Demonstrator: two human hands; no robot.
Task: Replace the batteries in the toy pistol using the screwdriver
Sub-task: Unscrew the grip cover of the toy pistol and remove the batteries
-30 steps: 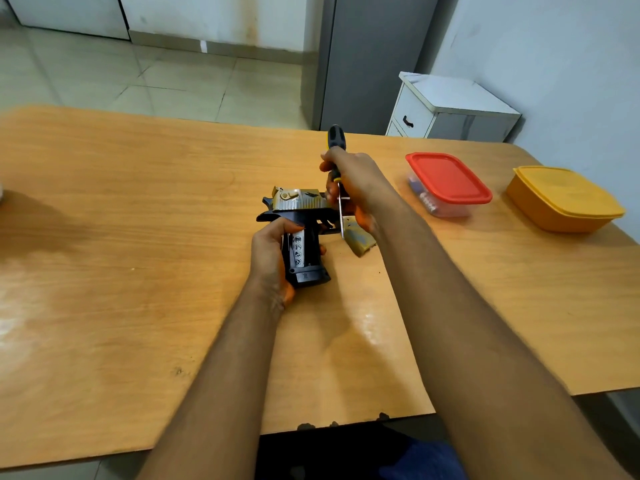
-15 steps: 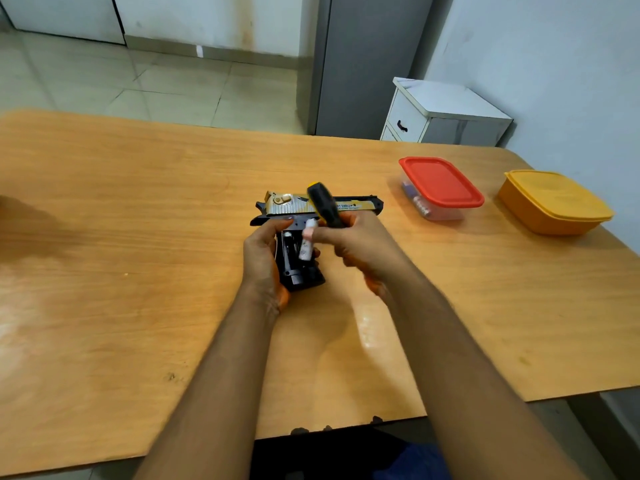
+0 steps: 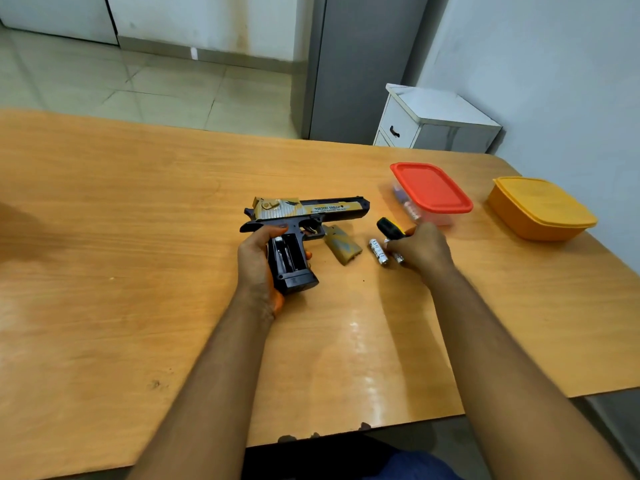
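Note:
The black and gold toy pistol (image 3: pixel 311 211) lies on its side in the middle of the wooden table (image 3: pixel 138 237), barrel pointing right. My left hand (image 3: pixel 258 261) grips its black handle, whose battery compartment (image 3: pixel 285 254) stands uncovered. The tan compartment cover (image 3: pixel 343 244) lies just right of the handle. My right hand (image 3: pixel 420 249) holds the black-handled screwdriver (image 3: pixel 389 229) and rests on the table farther right. One silver battery (image 3: pixel 378 251) lies on the table beside that hand; a second battery (image 3: pixel 397 256) sits at its fingertips, partly hidden.
A clear box with a red lid (image 3: pixel 431 192) stands behind my right hand, with small items inside. An orange lidded box (image 3: pixel 542 207) sits at the table's right edge. A white cabinet (image 3: pixel 436 119) stands beyond the table.
My right hand moved from the pistol's handle to the right, carrying the screwdriver and a battery down to the table. The left hand stays on the handle.

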